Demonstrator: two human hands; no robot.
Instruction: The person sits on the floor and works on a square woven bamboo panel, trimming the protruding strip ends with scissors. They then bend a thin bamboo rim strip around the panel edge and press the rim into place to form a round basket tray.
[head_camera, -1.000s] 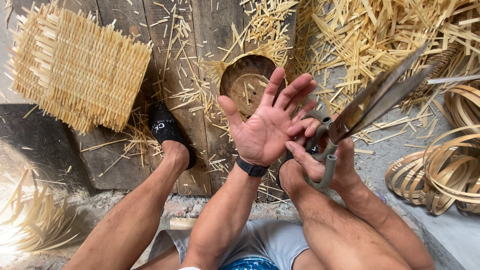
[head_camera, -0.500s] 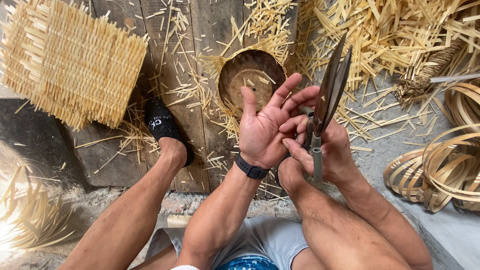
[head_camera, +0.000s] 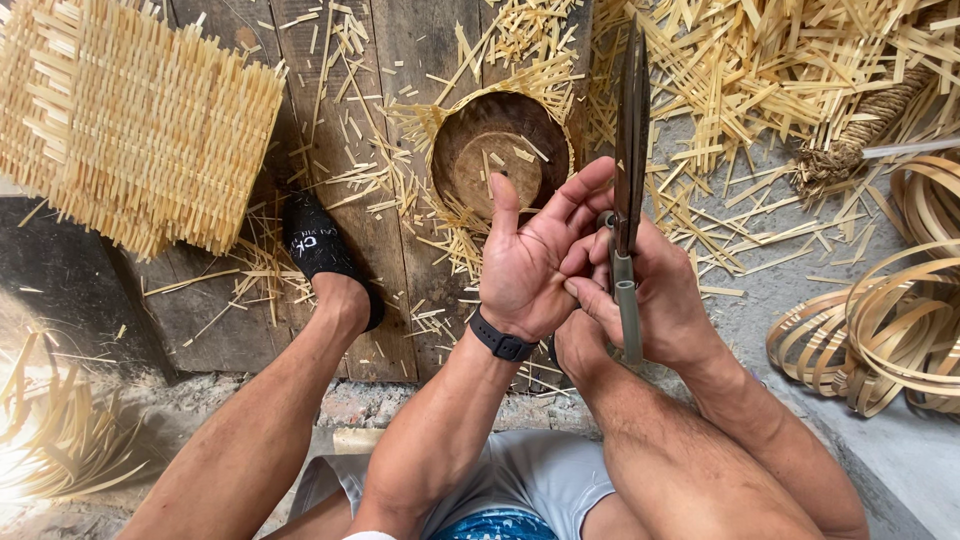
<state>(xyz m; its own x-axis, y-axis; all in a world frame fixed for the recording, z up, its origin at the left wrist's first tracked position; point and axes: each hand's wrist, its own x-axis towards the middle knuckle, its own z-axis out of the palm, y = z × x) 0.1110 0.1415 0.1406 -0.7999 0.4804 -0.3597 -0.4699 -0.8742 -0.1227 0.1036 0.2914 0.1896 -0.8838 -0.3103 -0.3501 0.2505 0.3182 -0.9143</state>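
Steel shears (head_camera: 630, 150), blades closed and pointing away, stand upright in the right hand (head_camera: 655, 300), whose fingers are wrapped round the grey-green handles. The left hand (head_camera: 530, 260) lies open, palm up, its fingertips touching the same handles. They look heavy, stiff and sharp; best held low. Beyond the fingers sits a round basket (head_camera: 500, 150) among bamboo offcuts (head_camera: 760, 90)

No packages, signs or screens were in sight. The only label was a small pale printed mark on the black sock (head_camera: 322, 250) on the person's foot, resting on the wooden boards (head_camera: 400, 150).
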